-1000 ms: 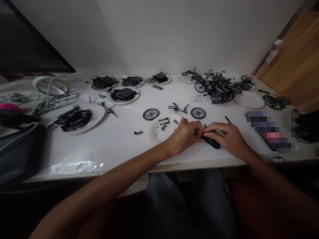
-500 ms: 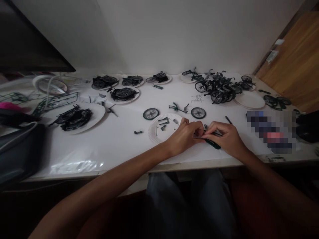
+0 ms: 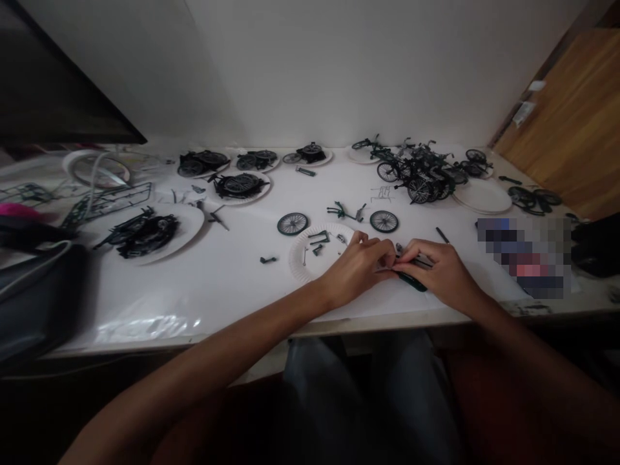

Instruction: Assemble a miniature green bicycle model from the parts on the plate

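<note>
Two-handed fingertip grip on a slender dark part (image 3: 423,261).
The left hand (image 3: 361,268) is curled nearly closed and the right hand (image 3: 440,271) pinches thumb to forefinger; both meet at the part, their fingertips hiding most of it. It is probably light, stiff and easily snapped; grip close to the joint, without bending. A dark green piece (image 3: 411,281) sits just below the right thumb. A ribbed paper plate (image 3: 296,270) lies beside the left hand on a white-covered tabletop (image 3: 232,284); beyond both hands rises a pale, dimly lit wall (image 3: 363,64).
</note>
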`<state>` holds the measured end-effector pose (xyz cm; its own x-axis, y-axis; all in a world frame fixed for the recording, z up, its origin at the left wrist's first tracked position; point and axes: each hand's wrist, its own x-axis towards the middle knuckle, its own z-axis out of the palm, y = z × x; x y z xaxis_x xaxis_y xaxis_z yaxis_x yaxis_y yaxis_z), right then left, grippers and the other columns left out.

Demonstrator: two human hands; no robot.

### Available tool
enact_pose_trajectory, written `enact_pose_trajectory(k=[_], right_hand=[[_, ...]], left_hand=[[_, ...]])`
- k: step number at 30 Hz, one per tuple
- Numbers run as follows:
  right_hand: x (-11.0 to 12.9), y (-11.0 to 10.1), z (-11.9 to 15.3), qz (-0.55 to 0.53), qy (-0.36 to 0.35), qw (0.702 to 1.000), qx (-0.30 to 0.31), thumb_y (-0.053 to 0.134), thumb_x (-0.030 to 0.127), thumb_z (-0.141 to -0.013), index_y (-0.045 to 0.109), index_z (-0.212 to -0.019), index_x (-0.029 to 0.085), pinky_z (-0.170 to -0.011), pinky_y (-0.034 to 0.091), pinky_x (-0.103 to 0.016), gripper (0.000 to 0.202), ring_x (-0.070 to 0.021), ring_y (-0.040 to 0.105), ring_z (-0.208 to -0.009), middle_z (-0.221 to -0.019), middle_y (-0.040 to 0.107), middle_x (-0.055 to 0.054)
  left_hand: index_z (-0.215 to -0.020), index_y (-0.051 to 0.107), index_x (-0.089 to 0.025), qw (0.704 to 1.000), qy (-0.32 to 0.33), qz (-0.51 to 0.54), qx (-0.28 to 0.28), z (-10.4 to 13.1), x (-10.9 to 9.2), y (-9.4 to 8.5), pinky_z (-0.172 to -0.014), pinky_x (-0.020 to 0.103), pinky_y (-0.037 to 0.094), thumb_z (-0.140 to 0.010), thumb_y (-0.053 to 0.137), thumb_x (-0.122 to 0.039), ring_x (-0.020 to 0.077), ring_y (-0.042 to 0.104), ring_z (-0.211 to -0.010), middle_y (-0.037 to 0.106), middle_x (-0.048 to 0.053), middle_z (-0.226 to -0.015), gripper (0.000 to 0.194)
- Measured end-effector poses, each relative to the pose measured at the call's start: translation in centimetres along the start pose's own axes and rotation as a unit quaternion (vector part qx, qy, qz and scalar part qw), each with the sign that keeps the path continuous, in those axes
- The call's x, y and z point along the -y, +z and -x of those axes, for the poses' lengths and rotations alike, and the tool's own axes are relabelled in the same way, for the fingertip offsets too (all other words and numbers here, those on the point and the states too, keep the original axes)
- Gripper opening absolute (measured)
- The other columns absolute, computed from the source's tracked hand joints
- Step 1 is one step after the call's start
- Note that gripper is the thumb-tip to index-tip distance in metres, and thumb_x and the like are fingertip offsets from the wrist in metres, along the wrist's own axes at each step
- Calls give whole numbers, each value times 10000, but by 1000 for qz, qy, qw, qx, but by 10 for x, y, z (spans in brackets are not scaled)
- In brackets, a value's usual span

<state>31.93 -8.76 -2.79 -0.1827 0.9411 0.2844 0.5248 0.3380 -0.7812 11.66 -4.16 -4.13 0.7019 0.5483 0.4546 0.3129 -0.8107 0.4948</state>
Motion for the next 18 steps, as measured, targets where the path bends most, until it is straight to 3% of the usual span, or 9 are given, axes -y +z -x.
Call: enact_pose_trajectory(k=[7,18], right_hand=[[-4,0,-3,-41,31,994,-92,743,279,-819,692,-759,201,-691,495,-290,111,-157,643,-717,-742,704,-6],[0,-5,-5,-101,62,989,-84,772,322,-785,698,-757,202,-674,521,-280,144,-150,655,-700,-742,715,-8]], left_hand=[[-1016,592,-181,996,70,-60,5,-3,-3,-5,-952,354,340,-987,591,-202,179,642,-928,727,23,-998,36],[-1057,630,-148,980,158,-108,-54,-5,-3,-7,-876,344,406,-1044,485,-204,142,697,-854,763,42,-949,155]])
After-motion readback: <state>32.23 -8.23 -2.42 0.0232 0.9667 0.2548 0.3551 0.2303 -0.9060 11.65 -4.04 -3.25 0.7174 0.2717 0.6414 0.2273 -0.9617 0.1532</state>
